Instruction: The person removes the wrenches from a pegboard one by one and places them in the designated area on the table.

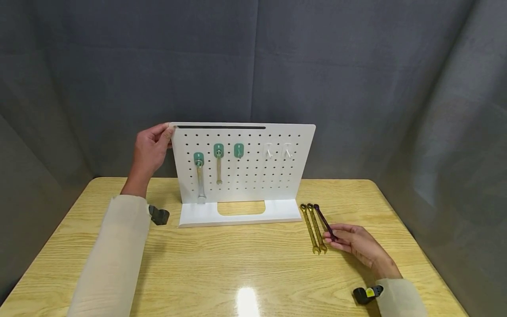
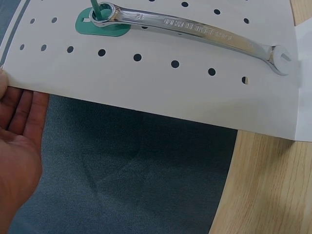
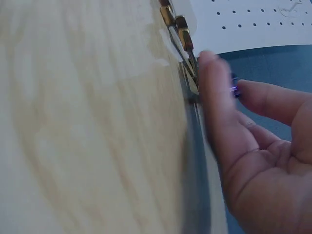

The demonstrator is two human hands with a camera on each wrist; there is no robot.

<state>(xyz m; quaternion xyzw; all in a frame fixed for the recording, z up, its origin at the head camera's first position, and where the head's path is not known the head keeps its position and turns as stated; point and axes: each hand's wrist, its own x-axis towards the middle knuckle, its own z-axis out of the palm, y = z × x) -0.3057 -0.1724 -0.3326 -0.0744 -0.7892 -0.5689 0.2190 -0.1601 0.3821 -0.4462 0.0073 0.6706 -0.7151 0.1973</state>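
My left hand (image 1: pixel 152 143) grips the upper left corner of a white pegboard (image 1: pixel 253 176), thumb in front and fingers behind. A silver combination wrench (image 2: pixel 190 30) hangs from the leftmost green hook (image 1: pixel 199 157), and a smaller wrench (image 1: pixel 219 169) hangs from the green hook beside it. On the right, my right hand (image 1: pixel 358 242) pinches a dark purple combination wrench (image 1: pixel 325 222) near its lower end. Just left of it, two gold combination wrenches (image 1: pixel 310 229) lie side by side on the table. Fingers mostly hide the purple wrench (image 3: pixel 236 89) in the right wrist view.
A third green hook (image 1: pixel 239 150) and two white hooks (image 1: pixel 269 152) on the board carry nothing. The board's base (image 1: pixel 241 220) has a cutout and stands on the wooden table (image 1: pixel 222 268). Dark grey curtains (image 1: pixel 253 66) hang behind and at both sides.
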